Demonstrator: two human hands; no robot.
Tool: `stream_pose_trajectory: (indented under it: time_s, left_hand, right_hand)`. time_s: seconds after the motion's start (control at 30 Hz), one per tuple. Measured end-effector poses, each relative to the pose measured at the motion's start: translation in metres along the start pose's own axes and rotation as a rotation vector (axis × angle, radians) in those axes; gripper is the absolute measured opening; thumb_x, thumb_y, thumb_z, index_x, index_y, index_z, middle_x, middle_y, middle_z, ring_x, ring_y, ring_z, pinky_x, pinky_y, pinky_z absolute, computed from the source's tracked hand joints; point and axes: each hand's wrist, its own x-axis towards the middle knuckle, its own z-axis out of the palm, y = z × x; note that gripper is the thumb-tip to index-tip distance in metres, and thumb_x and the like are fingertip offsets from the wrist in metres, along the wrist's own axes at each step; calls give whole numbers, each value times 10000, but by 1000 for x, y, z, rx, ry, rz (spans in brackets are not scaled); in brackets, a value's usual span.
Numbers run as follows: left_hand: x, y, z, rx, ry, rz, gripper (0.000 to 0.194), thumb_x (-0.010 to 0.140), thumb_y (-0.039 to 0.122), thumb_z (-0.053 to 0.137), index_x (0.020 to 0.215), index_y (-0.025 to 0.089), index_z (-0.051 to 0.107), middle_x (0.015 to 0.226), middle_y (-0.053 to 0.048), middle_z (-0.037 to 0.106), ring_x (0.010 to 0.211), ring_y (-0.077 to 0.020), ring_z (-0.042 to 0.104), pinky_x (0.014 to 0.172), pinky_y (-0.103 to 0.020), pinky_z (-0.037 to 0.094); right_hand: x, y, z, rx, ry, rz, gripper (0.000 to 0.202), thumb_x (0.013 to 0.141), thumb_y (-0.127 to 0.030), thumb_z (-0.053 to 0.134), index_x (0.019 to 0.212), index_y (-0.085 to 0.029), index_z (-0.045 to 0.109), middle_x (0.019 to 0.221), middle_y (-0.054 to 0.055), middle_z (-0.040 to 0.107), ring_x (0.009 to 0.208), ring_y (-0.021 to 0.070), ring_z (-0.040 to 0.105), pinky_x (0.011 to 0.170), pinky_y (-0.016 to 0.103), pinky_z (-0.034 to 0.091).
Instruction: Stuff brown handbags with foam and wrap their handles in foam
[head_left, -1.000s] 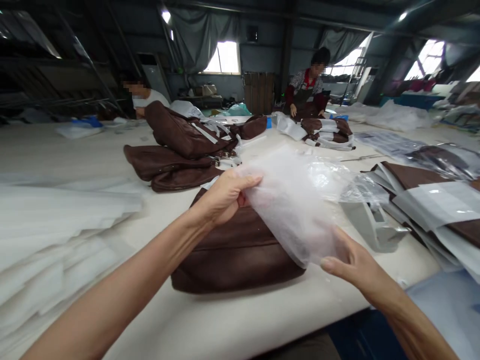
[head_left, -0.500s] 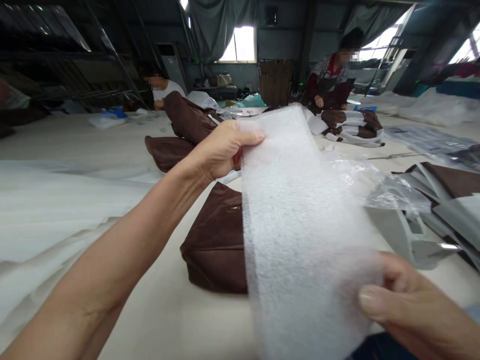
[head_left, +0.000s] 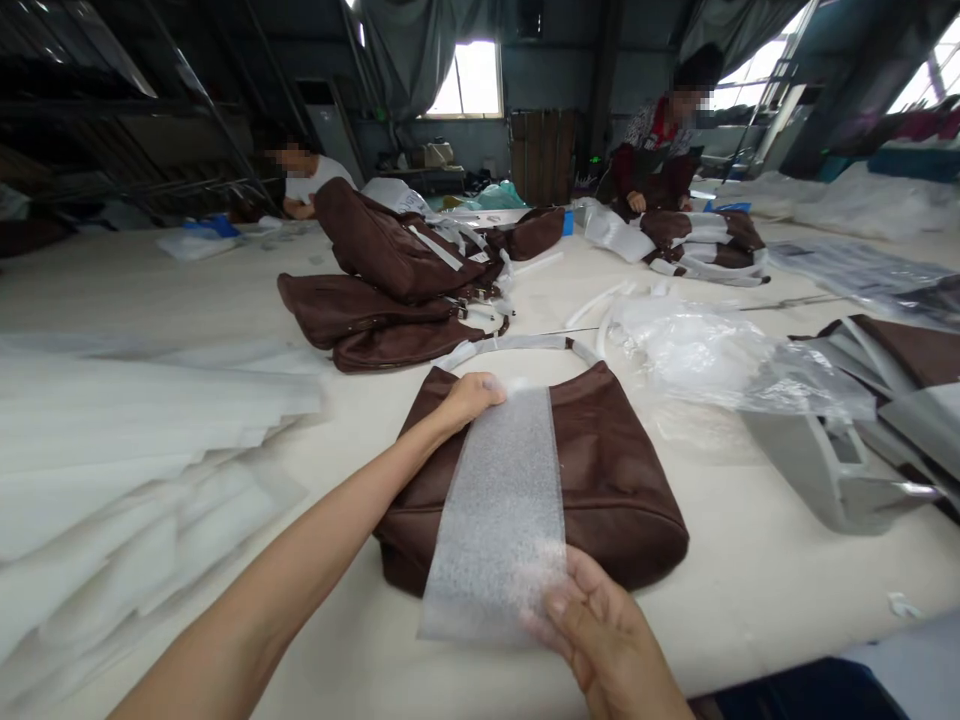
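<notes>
Foam strip [head_left: 502, 480] ran down over the bag [head_left: 622, 480] on the table [head_left: 360, 655].
The left hand [head_left: 474, 395] pinched its top, the right hand [head_left: 600, 620] its lower right edge, fingers curled. Keeping it straight and evenly taut probably served best. It veiled the bag's middle; left fingers were mostly hidden, right fingertips blurred.

Left grip [head_left: 471, 398]: bare human hand, rounded back, thumb tip blurred. Left forearm [head_left: 315, 550]: long, bare down to the lower edge, tapering toward a narrow wrist. Right grip [head_left: 604, 630]: bare human hand, broad thumb, short nail, some fingertips blurred.
</notes>
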Motion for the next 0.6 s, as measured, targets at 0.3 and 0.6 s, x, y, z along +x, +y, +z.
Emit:
stream_pose_trajectory:
  time_s: [0.3, 0.6]
  left_hand:
    - [6, -16, 9, 154, 110, 13, 188, 645, 183, 703, 832, 188, 681, 679, 26, 618, 690, -168, 573, 659, -261, 416]
    - [10, -20, 17, 216, 105, -13, 238, 675, 200, 701, 910, 173, 735, 898, -36, 727, 878, -223, 643, 779, -281, 453]
  right_hand:
    - [-4, -4, 9, 8, 87, -117, 584, 785, -392, 775, 1299, -236, 545, 1205, 105, 692, 1156, 261, 620, 975, 391, 476]
    - [-15, -20, 8, -36, 120, -88, 522, 788, -320, 742, 1278, -227, 586, 1289, 98, 651, 1224, 280, 579, 1065, 452, 424]
